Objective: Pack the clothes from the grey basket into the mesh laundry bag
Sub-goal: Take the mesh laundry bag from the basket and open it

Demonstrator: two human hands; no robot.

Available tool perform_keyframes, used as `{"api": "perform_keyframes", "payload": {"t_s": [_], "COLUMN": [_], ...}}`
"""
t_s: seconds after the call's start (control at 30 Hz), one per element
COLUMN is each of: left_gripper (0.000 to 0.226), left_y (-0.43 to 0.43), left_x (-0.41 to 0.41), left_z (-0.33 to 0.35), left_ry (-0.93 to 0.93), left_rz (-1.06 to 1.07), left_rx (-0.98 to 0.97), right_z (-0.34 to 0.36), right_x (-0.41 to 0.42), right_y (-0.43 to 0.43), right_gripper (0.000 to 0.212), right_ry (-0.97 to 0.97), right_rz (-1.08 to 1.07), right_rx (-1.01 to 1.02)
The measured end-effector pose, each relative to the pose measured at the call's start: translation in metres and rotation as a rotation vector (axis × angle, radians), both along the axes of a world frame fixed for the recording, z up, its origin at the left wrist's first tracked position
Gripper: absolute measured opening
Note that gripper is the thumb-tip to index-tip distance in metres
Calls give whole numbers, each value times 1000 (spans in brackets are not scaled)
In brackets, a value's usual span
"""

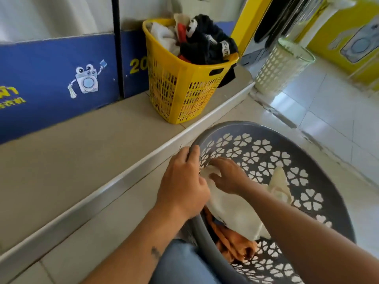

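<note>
The grey basket (287,140), with flower-shaped holes in its wall, stands on the floor at the lower right. A white cloth (231,210), possibly the mesh bag, and an orange garment (233,242) lie inside it. My left hand (182,181) curls over the basket's near rim and grips the edge of the white cloth. Inside the basket, my right hand (227,175) pinches the same white cloth near its top edge. A cream piece of fabric (281,185) lies against the far wall.
A yellow basket (184,89) full of dark and white clothes stands on the beige ledge (71,150) against a blue wall. A white perforated bin (276,66) stands on the tiled floor at the right. My knee in jeans (180,263) is below the grey basket.
</note>
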State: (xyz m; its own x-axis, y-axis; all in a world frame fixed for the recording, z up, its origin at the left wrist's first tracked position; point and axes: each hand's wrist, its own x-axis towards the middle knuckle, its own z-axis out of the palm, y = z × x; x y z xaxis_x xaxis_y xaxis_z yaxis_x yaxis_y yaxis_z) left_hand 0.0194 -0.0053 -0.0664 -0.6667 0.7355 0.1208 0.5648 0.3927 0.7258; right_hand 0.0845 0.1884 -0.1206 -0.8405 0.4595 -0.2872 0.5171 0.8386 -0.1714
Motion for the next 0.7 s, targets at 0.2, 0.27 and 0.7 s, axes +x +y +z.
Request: {"api": "perform_keyframes", "payload": {"t_s": [0.2,0.27,0.7], "left_gripper": [68,68,49], "left_y": [-23,-31,-63], "left_x": [6,10,3], "left_z": [4,8,24], "left_ry": [12,17,136], "left_rz": [201,233,293], "left_rx": [-61,-99,-236], "right_z": [35,41,38], "right_x": [30,45,84], "right_y": [-23,-34,-40], "right_gripper": [48,59,93], "right_ry": [163,150,-32], "right_rz": [-49,-29,-51], "right_rx": [-71,-74,-10]}}
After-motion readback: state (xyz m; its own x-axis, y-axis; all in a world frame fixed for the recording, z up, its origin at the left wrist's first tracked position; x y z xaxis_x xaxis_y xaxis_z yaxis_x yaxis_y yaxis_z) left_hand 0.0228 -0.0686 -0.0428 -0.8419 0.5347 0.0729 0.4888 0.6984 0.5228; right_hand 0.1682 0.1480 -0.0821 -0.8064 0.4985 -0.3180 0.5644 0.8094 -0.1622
